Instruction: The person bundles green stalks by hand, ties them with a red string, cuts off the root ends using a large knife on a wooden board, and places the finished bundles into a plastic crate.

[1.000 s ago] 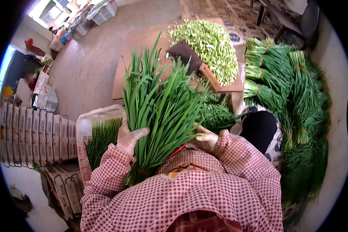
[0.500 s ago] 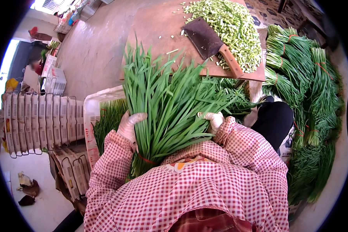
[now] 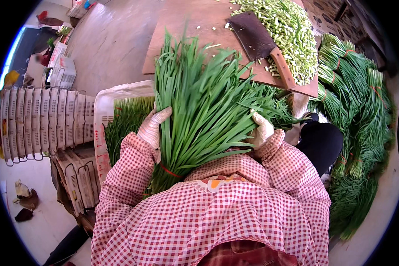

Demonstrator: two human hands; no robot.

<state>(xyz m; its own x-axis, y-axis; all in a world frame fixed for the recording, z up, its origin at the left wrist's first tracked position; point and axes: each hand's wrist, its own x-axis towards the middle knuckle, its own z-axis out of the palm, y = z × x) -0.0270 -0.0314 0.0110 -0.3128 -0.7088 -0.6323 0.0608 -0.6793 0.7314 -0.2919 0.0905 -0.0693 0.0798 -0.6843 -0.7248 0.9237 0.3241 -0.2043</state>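
Note:
A large bunch of garlic chives (image 3: 204, 111), tied with a red band near its base, leans against my front with its leaf tips fanned away from me. My left hand (image 3: 154, 127), in a pale glove, is closed round its left side, the thumb lying over the leaves. On the right, my gloved right hand (image 3: 262, 127) presses the spread leaves from the side. Its thumb shows, while its other fingers are hidden behind the leaves. The tied base rests low against my checked jacket.
Ahead lies a wooden board (image 3: 181, 26) with a cleaver (image 3: 255, 35) and a heap of chopped stems (image 3: 292, 40). At my left stands a white crate (image 3: 103, 115) of chives, beside stacked crates (image 3: 44, 119). Tied green bunches (image 3: 354, 93) are piled at right.
The bunch and both hands sit slightly farther right and higher in the picture. The view has shifted, so the board and cleaver also appear farther right. Both hands stay on the leaves.

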